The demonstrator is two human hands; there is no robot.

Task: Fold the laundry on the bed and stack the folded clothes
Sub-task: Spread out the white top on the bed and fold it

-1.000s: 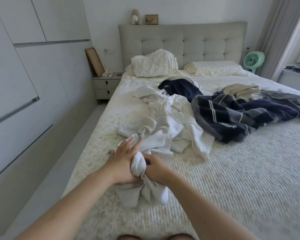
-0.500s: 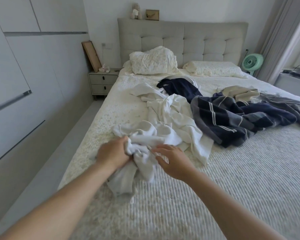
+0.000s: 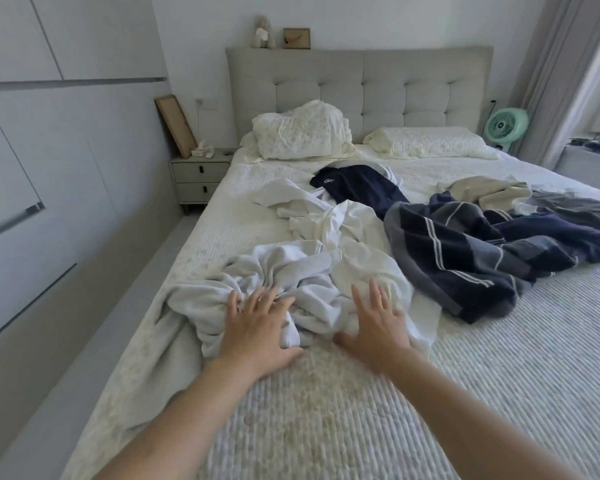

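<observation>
A crumpled pale grey-white garment (image 3: 274, 271) lies on the near left part of the bed (image 3: 499, 375). My left hand (image 3: 257, 323) rests flat on its near edge with fingers spread. My right hand (image 3: 378, 323) lies flat, fingers straight, on the white cloth beside it. Behind them a white shirt (image 3: 326, 220) lies bunched. A navy top (image 3: 357, 185) sits further back. A dark blue striped towel (image 3: 465, 251) spreads to the right, with a beige garment (image 3: 489, 195) and a grey cloth (image 3: 575, 206) beyond it.
Two pillows (image 3: 302, 133) lean at the grey headboard (image 3: 361, 81). A nightstand (image 3: 200, 178) stands left of the bed, next to white wardrobe doors (image 3: 49, 168). A green fan (image 3: 506, 124) and curtain are at the right. The bed's left edge (image 3: 146, 323) drops to the floor.
Both hands let go of the bunched white garment they were gripping and now lie flat on it. The garment has spread out wider on the bed.
</observation>
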